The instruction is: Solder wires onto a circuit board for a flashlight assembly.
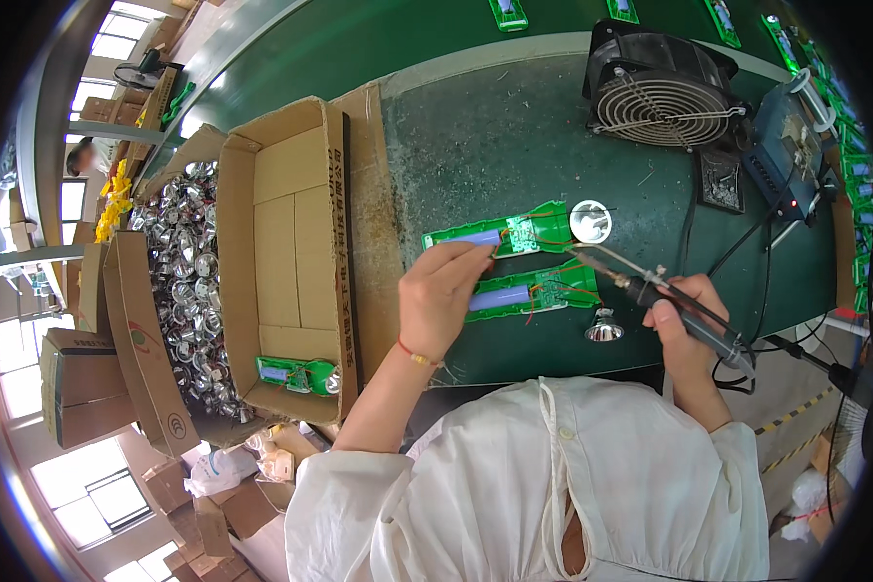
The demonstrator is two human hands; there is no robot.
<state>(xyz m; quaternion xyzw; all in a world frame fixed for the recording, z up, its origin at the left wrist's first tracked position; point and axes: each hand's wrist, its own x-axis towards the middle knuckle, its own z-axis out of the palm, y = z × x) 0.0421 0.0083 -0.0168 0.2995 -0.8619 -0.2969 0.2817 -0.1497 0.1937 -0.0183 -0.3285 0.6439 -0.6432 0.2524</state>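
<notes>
My right hand [687,325] grips a soldering iron [684,315] with a dark handle, its tip pointing left toward the wire end of the upper green plastic housing [441,238]. That housing holds a purple battery cell [475,240], a circuit board [526,233] and thin wires; a silver reflector cup [591,222] lies at its right end. My left hand [441,291] is closed, fingertips together at the housing's near edge beside the battery; what they pinch is hidden. Just nearer lies a second green housing [563,286] with a purple cell, its reflector [604,327] beside it.
Left stands a cardboard box [281,223] with one green assembly [296,375] inside, beside a carton heaped with reflectors [189,281]. A black fan [664,97], a blue soldering station [786,145] and cables occupy the right. More green assemblies [507,14] line the far side.
</notes>
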